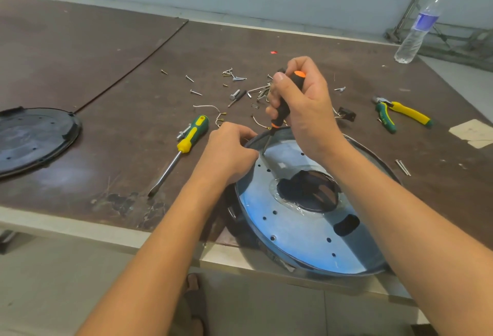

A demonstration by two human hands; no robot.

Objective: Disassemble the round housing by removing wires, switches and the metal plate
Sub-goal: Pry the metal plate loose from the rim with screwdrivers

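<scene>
At the near edge of a brown workbench point(112, 50), a round housing point(266, 246) sits with its metal plate point(301, 231) still in place. The right hand point(306, 106) grips a black-and-orange screwdriver point(282, 106) upright, tip at the plate's far-left edge. The left hand point(230, 151) curls its fingers over the housing's rim beside it. A green-and-yellow screwdriver point(193, 133), loose screws point(234, 78), a black switch point(346, 114) and pliers point(400, 114) lie beyond.
</scene>
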